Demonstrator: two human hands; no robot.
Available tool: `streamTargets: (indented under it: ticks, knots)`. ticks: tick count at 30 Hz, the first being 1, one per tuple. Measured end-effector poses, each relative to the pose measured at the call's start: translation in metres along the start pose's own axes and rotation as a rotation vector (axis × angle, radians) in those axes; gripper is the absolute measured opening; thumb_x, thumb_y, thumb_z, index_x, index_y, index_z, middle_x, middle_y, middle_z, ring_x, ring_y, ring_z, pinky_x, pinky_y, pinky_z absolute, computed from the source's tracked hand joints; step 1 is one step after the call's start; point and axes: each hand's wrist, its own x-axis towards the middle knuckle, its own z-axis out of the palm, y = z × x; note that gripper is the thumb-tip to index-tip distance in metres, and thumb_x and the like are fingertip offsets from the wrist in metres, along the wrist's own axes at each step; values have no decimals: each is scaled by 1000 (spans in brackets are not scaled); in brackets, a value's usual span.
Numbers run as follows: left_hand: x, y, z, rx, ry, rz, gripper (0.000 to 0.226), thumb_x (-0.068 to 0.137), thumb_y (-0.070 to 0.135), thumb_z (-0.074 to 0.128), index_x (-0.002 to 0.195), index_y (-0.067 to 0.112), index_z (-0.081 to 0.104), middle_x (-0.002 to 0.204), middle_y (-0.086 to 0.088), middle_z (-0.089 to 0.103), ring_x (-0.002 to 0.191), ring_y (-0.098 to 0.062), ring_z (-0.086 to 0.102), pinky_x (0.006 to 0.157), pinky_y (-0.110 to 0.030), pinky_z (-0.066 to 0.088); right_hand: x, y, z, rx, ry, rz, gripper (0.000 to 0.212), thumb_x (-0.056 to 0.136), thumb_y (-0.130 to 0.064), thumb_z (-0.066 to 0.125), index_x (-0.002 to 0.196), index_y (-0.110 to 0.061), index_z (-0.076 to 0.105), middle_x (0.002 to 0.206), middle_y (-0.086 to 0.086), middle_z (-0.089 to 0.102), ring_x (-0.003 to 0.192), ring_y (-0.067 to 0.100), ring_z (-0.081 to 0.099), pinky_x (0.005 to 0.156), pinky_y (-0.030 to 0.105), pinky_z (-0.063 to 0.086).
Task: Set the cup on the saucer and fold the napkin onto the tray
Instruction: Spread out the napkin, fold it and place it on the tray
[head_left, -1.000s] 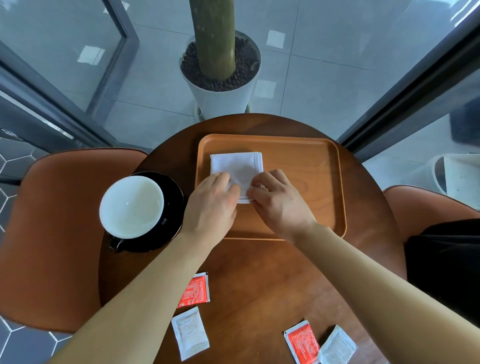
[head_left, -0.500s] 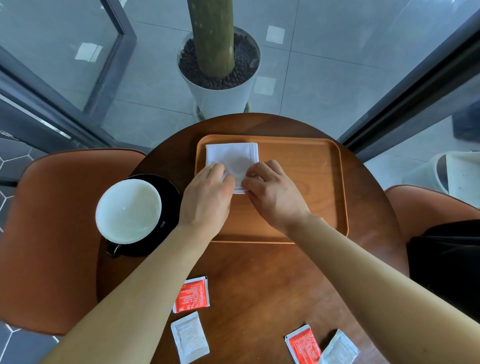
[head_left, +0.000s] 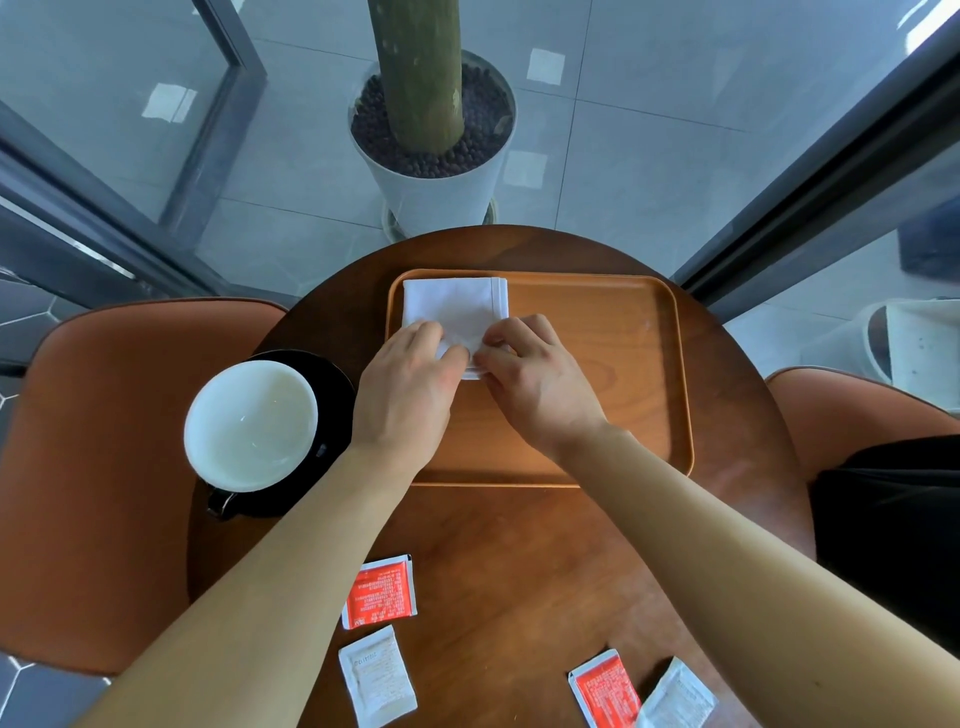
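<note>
At the desk's left edge the cup (head_left: 251, 425) sits on the saucer (head_left: 332, 379). The folded napkin (head_left: 452, 314) lies in the tray's (head_left: 613, 374) far-left corner, directly ahead of both hands. The left hand (head_left: 402, 395) and right hand (head_left: 540, 387), equally near, pinch its near edge side by side.

A: Napkin (head_left: 454, 309) plain white, stitched border. Tray (head_left: 597, 332) orange-tan, faint wood grain.

B: Cup (head_left: 251, 426) white inside; its handle and the saucer (head_left: 332, 384) black. Table (head_left: 498, 561) dark reddish-brown wood.

A: 4 sachets: 2 red with white print (head_left: 380, 592) (head_left: 605, 688), 2 white with grey print (head_left: 376, 675) (head_left: 675, 699).

B: Chairs (head_left: 98, 467) rust-orange. Planter (head_left: 441, 197) white, dark brown pebbles, olive-green trunk. Floor pale grey tiles.
</note>
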Motion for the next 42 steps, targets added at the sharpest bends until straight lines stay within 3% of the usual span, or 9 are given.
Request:
streamTargets:
  ticks: [17,22,28,33,42]
  knots:
    - [0,2,-1,19,-19,-13,21,83,7,72,103,7,70,110,-17,63,105,-33,63,81,-39,57,2,-2,3,-33,-24,38,13,94,-3,60,94,-1,73,108,12,63,101,33,51,64,47,55]
    - [-2,3,-1,22,-3,0,23,86,14,71,108,9,67,112,-15,60,107,-31,60,90,-39,53,2,-4,3,-46,-38,47,15,96,-7,59,99,-2,73,110,11,61,104,33,49,66,47,56]
    - [-13,2,-2,13,10,15,31,88,14,65,118,8,64,122,-18,57,116,-33,57,98,-39,49,-4,-11,-6,-33,-67,58,23,97,-8,53,111,-3,70,125,13,59,120,35,46,75,51,56]
    - [-31,5,-7,-37,19,32,39,87,13,67,126,8,62,127,-21,58,122,-35,57,99,-41,50,-19,-24,-17,-23,-46,101,32,94,-7,61,125,-6,66,135,15,57,128,36,45,83,52,56]
    - [-73,19,-18,-99,114,159,32,85,9,64,117,7,64,117,-18,61,110,-33,61,90,-41,56,-53,-48,-35,-15,66,177,41,81,-5,76,121,-5,68,124,16,63,115,41,54,89,49,54]
